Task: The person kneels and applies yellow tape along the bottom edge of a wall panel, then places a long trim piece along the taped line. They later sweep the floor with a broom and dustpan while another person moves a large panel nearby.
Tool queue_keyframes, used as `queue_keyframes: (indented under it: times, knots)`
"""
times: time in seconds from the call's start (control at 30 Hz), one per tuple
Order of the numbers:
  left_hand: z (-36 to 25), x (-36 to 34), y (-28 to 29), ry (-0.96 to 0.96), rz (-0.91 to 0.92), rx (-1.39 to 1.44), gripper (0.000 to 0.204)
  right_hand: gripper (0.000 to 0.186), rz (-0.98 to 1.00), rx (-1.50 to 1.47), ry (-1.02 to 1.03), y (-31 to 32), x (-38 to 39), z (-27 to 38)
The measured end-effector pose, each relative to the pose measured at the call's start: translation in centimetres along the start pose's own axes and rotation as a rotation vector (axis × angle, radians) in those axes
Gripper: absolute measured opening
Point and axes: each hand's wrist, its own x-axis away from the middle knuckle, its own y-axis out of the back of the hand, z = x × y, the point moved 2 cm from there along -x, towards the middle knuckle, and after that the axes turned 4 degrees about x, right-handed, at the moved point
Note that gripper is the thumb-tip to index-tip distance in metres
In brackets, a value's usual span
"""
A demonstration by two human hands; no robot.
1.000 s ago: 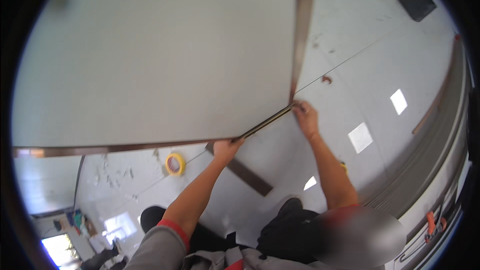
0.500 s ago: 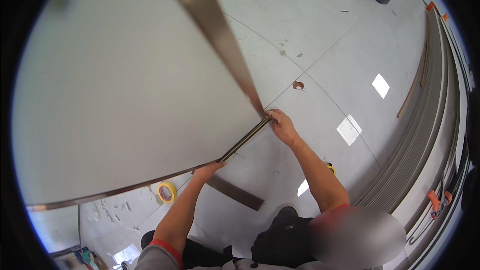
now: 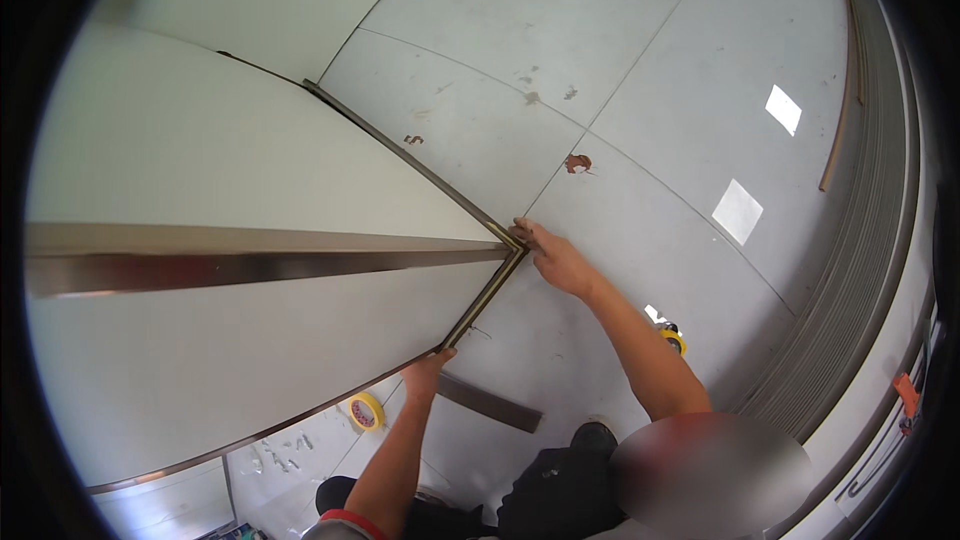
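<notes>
**Two sides of the box (image 3: pixel 270 370) showing now**

So a second ago only one big pale face was in view, with its brown edge (image 3: pixel 250 265) running up the frame. Now that edge points way off left and a second face has come into sight above it. Could be the box tipping, could be the head moving, I honestly can't tell. Either way, the corner and the dark trim along both bottom edges are easier to see, which I'd guess helps with handling it.

Hands are on pretty much the same spots. The dark strip (image 3: pixel 480 302) with gold lines slants between them. Right hand (image 3: pixel 560 260) is at its upper end, fingers close together and bent, tips touching the corner; can't tell if they're really pinching it. Left hand (image 3: pixel 425 375) is at the lower end, thumb up against the strip. Its other fingers are mostly hidden, so no idea how tight that hold is. Yellow tape (image 3: pixel 366 411) sits on the floor just left of that hand.
</notes>
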Motion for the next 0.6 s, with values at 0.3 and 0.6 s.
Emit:
queue_keyframes:
  times: [0.3,0.6]
  knots:
    - [-0.8,1.1,0.1,-0.033,-0.003,0.222,0.039,0.062,0.323,-0.059,-0.035,2.4,-3.2,0.6]
    - [0.4,0.5,-0.2,-0.023,0.043,0.14,0.038,0.056,0.263,0.159,0.005,-0.4,-6.9,0.0]
